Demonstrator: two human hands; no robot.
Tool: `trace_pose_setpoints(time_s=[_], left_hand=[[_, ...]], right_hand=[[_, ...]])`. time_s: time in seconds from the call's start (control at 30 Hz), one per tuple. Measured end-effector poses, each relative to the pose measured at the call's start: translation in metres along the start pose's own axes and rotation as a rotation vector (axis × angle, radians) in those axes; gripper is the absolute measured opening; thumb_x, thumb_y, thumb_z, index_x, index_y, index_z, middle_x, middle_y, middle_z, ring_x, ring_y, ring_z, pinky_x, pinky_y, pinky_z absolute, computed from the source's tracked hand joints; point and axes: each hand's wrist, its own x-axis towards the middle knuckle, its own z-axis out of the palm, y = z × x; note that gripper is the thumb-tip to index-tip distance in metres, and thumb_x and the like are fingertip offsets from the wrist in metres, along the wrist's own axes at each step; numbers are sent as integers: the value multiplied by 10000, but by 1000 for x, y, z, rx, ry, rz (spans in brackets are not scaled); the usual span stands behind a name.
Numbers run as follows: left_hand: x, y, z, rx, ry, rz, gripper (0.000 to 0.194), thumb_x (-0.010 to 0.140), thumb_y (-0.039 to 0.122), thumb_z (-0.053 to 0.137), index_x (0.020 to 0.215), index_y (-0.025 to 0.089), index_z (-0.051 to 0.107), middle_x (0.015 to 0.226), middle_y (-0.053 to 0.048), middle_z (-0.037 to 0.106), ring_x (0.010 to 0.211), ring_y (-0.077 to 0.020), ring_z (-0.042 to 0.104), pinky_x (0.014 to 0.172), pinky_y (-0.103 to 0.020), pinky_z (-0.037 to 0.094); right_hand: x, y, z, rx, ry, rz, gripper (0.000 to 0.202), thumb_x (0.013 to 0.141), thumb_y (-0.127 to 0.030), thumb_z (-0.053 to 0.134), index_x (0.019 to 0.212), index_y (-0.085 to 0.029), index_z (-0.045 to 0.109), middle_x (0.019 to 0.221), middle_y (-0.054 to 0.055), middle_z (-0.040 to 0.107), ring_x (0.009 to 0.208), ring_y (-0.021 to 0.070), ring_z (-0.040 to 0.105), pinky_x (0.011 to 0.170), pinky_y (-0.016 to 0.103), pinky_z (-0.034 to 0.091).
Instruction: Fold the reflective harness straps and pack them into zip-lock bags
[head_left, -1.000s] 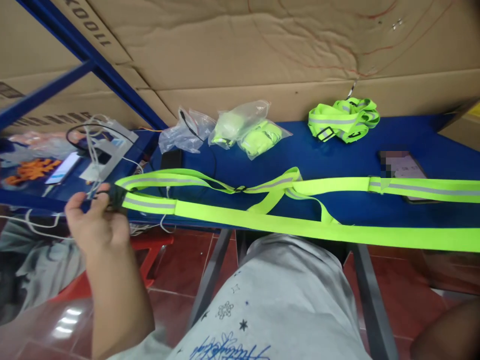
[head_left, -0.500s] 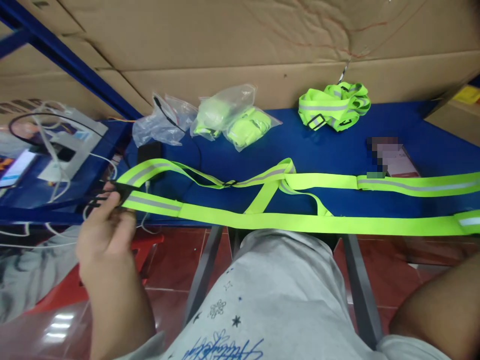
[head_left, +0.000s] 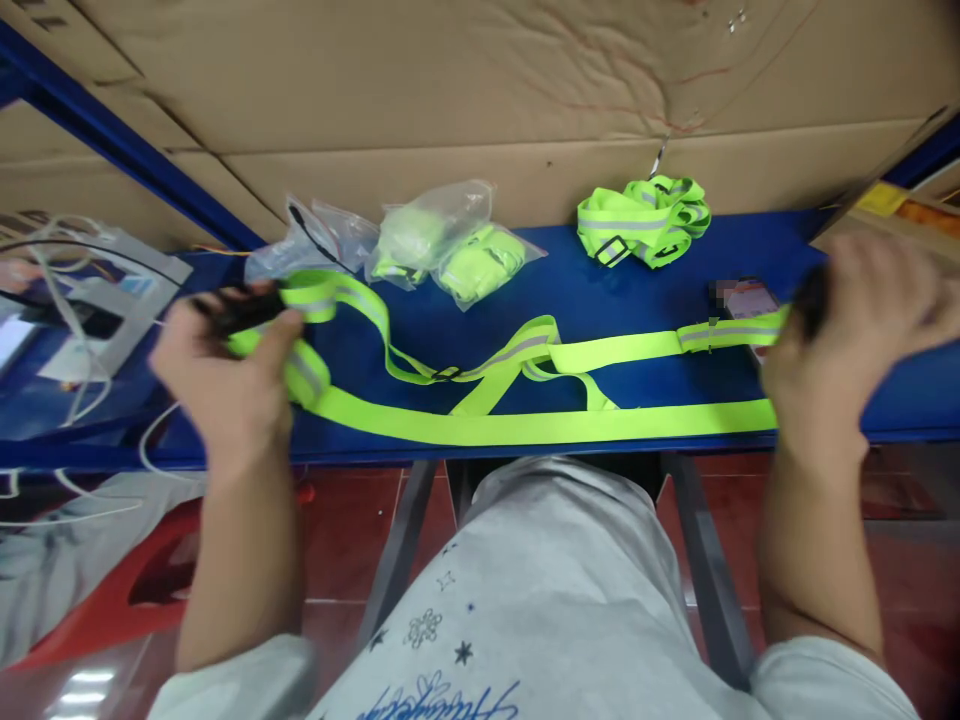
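Across the near side of the blue table (head_left: 637,300), a neon strap (head_left: 525,428) with grey stripes is stretched between two hands, its bands joined by crosspieces. At the left of the table, a black buckle (head_left: 247,308) at one end of the strap is held by the left hand (head_left: 232,375), pinched between the thumb and the curled fingers. Towards the right of the table, the other end is gripped by the right hand (head_left: 847,330), closed around a black clip (head_left: 812,300); the hand is blurred, so whether its outer fingers are spread or pressed together cannot be told. A small black slider (head_left: 448,374) is threaded on the upper band, over the middle of the table. Along the far side of the table, a crumpled clear bag (head_left: 307,245), two bags of folded straps (head_left: 484,265) and a loose strap bundle (head_left: 641,220) are set out from left to right. On the right part of the table, a phone (head_left: 750,298) is partly covered by the strap. Behind the table, cardboard (head_left: 420,90) is seen.
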Motion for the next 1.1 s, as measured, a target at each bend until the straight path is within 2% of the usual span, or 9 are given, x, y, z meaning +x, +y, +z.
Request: trace_pose_setpoints(time_s=[0.1,0.13,0.2,0.27,0.33,0.43,0.63,0.9,1.1], left_hand=[[-3,42,37,343,-214,258,218,946,393,720,1035,197,758,1072,-69,757,1128,-274,706,1104,-534,535],[-5,52,50,443,-281,342,224,957,342,691,1119,224,793,1123,-89,754,1166,-312,686,1122,-591,498],[-8,67,80,489,-378,466,393,931,255,675,1313,275,768,1237,-117,735,1260,-365,648,1162,-659,435],[-10,71,111,430,-458,561,577,916,160,630,1475,296,673,1386,-132,690,1405,-382,584,1245,-690,350],[-11,69,138,369,-516,626,627,929,93,548,1527,262,624,1602,-154,560,1567,-379,458,1326,-693,247],[-14,59,162,294,-599,633,643,983,55,393,1594,192,544,1727,-169,436,1667,-338,332,1361,-606,290],[-21,52,159,204,-643,659,626,1042,85,313,1636,168,496,1657,-142,545,1608,-263,442,1376,-498,333],[-21,60,150,275,-720,680,570,1076,124,349,1613,146,538,1617,-156,589,1555,-293,511,1306,-489,416],[-27,62,151,261,-744,713,552,1113,192,316,1618,125,528,1605,-196,592,1545,-313,521,1286,-515,419]], right_hand=[[6,-44,6,151,-239,-266,637,916,-152,485,1534,-139,637,1468,217,693,1398,372,609,1244,669,211],[9,-61,6,184,-333,-371,674,930,-135,480,1599,-133,560,1545,197,640,1428,365,584,1262,673,209],[17,-94,7,237,-369,-480,643,956,-95,441,1587,-122,563,1491,190,678,1361,368,614,1244,692,242],[25,-122,9,267,-403,-544,604,983,-80,417,1562,-104,585,1450,189,700,1321,366,623,1233,677,270],[31,-142,15,292,-434,-583,587,1002,-85,415,1566,-74,575,1458,193,692,1325,367,609,1225,638,297],[32,-157,24,328,-474,-603,587,1017,-95,424,1590,-39,537,1468,201,679,1338,368,586,1203,590,327],[13,-160,28,374,-464,-621,570,1049,-97,393,1602,-91,531,1505,182,653,1378,344,547,1204,554,318],[11,-157,25,403,-447,-580,556,1084,-114,373,1612,-162,541,1570,130,623,1444,305,522,1222,509,318],[7,-162,23,413,-473,-592,550,1100,-99,335,1608,-147,541,1553,128,639,1426,283,548,1217,475,319]])
